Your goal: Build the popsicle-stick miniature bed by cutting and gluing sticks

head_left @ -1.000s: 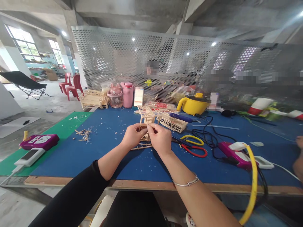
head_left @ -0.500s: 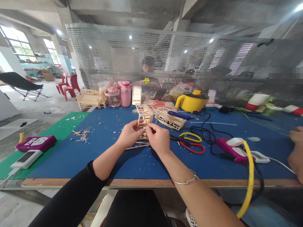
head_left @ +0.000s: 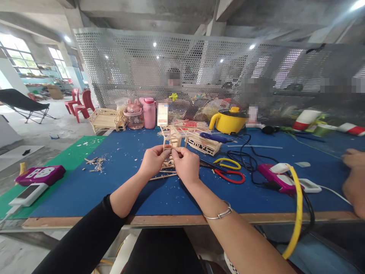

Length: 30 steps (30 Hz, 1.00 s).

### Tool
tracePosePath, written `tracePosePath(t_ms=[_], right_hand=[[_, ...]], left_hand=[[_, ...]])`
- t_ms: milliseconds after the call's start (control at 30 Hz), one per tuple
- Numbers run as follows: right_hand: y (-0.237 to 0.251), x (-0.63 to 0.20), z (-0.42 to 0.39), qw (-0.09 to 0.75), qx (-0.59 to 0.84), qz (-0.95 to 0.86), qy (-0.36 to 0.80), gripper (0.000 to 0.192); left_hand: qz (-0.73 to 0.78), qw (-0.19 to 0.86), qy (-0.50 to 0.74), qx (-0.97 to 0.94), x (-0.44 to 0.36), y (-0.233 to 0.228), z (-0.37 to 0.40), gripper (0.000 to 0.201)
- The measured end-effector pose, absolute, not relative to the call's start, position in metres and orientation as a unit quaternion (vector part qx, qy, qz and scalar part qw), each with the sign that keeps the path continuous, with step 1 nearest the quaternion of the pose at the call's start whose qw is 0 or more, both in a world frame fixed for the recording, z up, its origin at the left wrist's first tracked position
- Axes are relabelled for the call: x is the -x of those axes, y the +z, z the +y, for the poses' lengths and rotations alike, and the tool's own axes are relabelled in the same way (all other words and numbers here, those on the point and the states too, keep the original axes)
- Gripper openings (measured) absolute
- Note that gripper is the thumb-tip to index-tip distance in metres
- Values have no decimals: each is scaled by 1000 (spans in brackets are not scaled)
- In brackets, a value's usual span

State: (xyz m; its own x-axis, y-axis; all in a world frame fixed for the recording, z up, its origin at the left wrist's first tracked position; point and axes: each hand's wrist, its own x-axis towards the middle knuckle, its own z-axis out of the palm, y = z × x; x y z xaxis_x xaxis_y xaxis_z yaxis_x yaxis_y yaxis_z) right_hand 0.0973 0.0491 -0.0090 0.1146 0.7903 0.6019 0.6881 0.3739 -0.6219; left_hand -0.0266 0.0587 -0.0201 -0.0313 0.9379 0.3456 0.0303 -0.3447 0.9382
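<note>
Over the blue table mat point(head_left: 114, 179) my left hand point(head_left: 152, 161) and my right hand point(head_left: 186, 165) meet on a small model of thin wooden sticks point(head_left: 170, 141). Both pinch it from opposite sides, fingertips close together at its middle. Its upper frame rises above my fingers; the lower part is hidden behind them. A loose stick point(head_left: 162, 177) lies on the mat just under my left hand. A silver bangle point(head_left: 218, 215) sits on my right wrist.
Scissors with yellow and red handles point(head_left: 228, 169), black cables, a purple power strip point(head_left: 278, 179) and a yellow hose point(head_left: 296, 213) lie to the right. Behind: another stick model point(head_left: 202, 144), yellow kettle point(head_left: 228, 121), pink bottles point(head_left: 148, 113). Another person's hand point(head_left: 353, 179) at far right. Wood scraps point(head_left: 95, 164) left.
My hands stay clasped on the stick model, with only slight finger shifts. The view has drifted a little, and the other person's hand at the right has come further in.
</note>
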Motion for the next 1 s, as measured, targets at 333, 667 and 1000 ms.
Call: tracePosePath(t_ms=[333, 667, 1000], right_hand=[[-12, -94, 47, 526, 542, -649, 94, 24], [-15, -98, 44, 524, 524, -663, 110, 26], [-13, -101, 43, 520, 529, -667, 70, 28]], left_hand=[[417, 395, 585, -573, 26, -18, 55, 37], [417, 403, 587, -565, 26, -18, 55, 38], [392, 431, 586, -563, 27, -18, 56, 37]])
